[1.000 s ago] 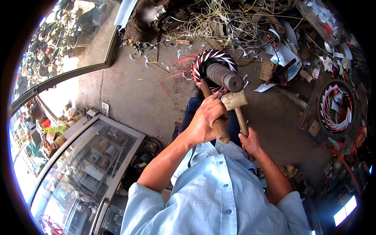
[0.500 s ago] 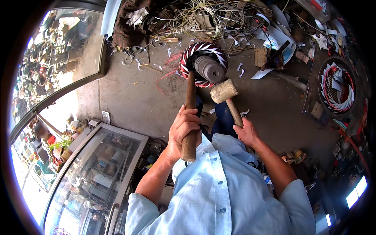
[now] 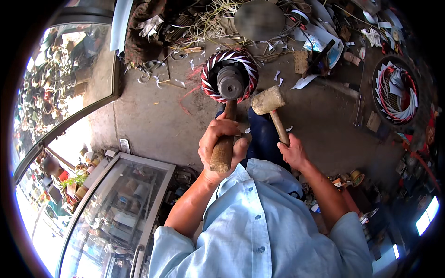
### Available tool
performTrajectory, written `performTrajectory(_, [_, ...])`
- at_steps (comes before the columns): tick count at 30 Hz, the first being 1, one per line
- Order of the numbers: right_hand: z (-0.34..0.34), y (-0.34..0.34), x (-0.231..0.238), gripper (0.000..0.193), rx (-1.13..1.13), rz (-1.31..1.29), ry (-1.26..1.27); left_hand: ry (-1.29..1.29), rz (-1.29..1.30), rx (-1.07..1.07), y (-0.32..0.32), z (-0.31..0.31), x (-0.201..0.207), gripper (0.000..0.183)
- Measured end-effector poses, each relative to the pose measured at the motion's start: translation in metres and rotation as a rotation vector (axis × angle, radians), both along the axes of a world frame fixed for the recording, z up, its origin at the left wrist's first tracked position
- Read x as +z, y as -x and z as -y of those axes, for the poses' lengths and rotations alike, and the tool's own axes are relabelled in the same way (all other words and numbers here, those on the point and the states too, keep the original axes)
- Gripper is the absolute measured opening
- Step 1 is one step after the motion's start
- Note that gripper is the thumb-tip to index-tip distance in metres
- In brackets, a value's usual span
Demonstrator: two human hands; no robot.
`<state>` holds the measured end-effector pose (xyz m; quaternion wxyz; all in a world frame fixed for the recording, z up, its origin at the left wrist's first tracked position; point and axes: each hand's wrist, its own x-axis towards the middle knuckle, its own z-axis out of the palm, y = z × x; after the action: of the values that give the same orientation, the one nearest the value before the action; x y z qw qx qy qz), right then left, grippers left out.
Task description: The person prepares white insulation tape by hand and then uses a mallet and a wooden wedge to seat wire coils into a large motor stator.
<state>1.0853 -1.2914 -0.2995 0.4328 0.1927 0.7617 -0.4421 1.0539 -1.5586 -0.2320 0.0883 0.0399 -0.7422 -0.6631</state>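
Observation:
My left hand (image 3: 208,141) is closed round a tapered wooden stick (image 3: 222,155). The thick end points toward me; its far end reaches the near side of a motor stator (image 3: 253,76) wound in red and white. Whether the tip touches the stator, I cannot tell. A stepped grey metal cylinder (image 3: 230,84) rises from the middle of the stator and overlaps the stick's tip. In my right hand (image 3: 294,153) is the handle of a mallet (image 3: 268,100). The mallet's pale, worn head is raised to the right of the stator, apart from it and from the stick.
A second stator (image 3: 382,92) lies at the far right. Tangled wire (image 3: 208,23) and white scraps litter the floor behind. A glass-fronted cabinet (image 3: 160,171) stands at near left. One blurred round shape (image 3: 259,21) covers part of the top.
The stick's far end has shifted from the stator's left side to its near side, and its thick end tilts lower left. Both hands keep their grip. The blurred shape at the top is new.

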Motion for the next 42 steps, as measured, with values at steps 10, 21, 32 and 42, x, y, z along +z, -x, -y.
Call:
performTrajectory(10, [0.026, 0.062, 0.009, 0.027, 0.013, -0.01, 0.1, 0.028, -0.018, 0.066, -0.001, -0.033, 0.009, 0.019])
performTrajectory(21, [0.018, 0.043, -0.012, 0.029, 0.019, -0.276, 0.035, 0.098, 0.005, -0.047, -0.012, -0.051, 0.0, 0.019])
performTrajectory(32, [-0.013, 0.048, -0.01, 0.028, 0.19, -0.355, -0.079, 0.068, 0.176, 0.066, -0.011, -0.039, -0.005, 0.026])
performTrajectory(42, [-0.014, 0.084, 0.016, 0.047, 0.642, -0.476, -0.115, 0.203, 0.021, -0.099, -0.059, -0.035, -0.012, 0.028])
